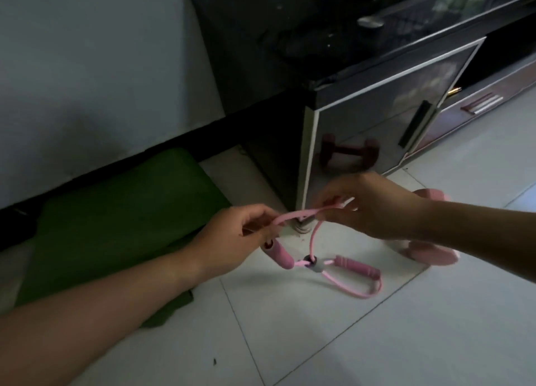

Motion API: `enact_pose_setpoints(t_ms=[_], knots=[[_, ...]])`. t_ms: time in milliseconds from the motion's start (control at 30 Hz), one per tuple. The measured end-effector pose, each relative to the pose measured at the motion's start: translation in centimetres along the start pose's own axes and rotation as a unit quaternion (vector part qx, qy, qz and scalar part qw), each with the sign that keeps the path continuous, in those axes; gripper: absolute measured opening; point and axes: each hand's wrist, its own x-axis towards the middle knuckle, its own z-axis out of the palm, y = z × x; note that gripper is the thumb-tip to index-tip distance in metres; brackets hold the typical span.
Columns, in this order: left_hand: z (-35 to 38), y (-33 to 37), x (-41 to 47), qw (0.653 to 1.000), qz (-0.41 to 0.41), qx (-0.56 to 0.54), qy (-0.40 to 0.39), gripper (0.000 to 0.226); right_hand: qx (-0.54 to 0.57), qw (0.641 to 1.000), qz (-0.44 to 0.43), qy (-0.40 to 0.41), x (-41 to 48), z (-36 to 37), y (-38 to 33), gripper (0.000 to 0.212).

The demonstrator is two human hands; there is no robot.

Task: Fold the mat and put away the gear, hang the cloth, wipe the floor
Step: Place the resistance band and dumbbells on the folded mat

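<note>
The floor (377,342) is pale tile with thin dark grout lines. A green mat (116,226) lies folded flat on it at the left, its long edge along the dark skirting (145,165) at the foot of the wall. Just beside the mat stands a black cabinet (362,118) on a ribbed metal foot (303,226). A pink dumbbell (429,255) rests on the tile in front of the cabinet, partly hidden by an arm. The lower loop of a pink band (356,272) hangs close over the tile, casting a shadow; whether it touches cannot be told. A small dark speck (214,361) lies nearer the camera.
</note>
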Motion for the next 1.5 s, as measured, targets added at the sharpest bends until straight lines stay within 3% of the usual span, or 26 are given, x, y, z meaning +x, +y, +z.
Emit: enact_pose_setpoints(t_ms=[233, 367, 833, 933, 1000, 1067, 1200, 1267, 1367, 1500], knots=[[-3.3, -3.4, -4.8, 0.99, -0.028, -0.06, 0.127, 0.019, 0.026, 0.999, -0.014, 0.019, 4.2, 5.6, -3.3, 0.012], [-4.7, -4.8, -6.1, 0.986, -0.059, -0.048, 0.146, 0.015, 0.065, 0.997, -0.003, 0.027, 5.3, 8.9, -3.9, 0.013], [-11.0, -3.7, -4.4, 0.962, -0.048, -0.056, 0.262, 0.015, 0.122, 0.987, -0.015, 0.102, 10.6, 8.0, -6.9, 0.014], [-13.4, -3.4, -4.6, 0.93, -0.067, -0.176, 0.315, 0.013, 0.129, 0.986, -0.028, 0.104, 11.5, 7.6, -8.2, 0.03], [-15.7, -3.2, -4.7, 0.882, -0.08, -0.281, 0.371, 0.013, 0.128, 0.986, -0.026, 0.104, 11.9, 7.8, -8.8, 0.044], [-18.1, -3.3, -4.8, 0.844, -0.078, -0.319, 0.423, 0.012, 0.131, 0.987, -0.021, 0.096, 12.0, 8.1, -9.0, 0.051], [-21.0, -5.4, -5.4, 0.825, -0.114, -0.232, 0.503, 0.012, 0.116, 0.991, -0.024, 0.068, 12.0, 8.3, -8.9, 0.05], [-20.5, -7.0, -5.7, 0.837, -0.163, -0.12, 0.508, 0.032, 0.108, 0.992, -0.025, 0.065, 12.0, 8.2, -8.8, 0.049], [-18.1, -8.3, -6.1, 0.876, -0.189, 0.042, 0.442, 0.052, 0.105, 0.992, -0.024, 0.069, 11.8, 8.3, -8.5, 0.046], [-15.1, -8.9, -6.2, 0.905, -0.167, 0.173, 0.352, 0.056, 0.1, 0.993, -0.01, 0.055, 11.4, 8.3, -8.1, 0.043]])
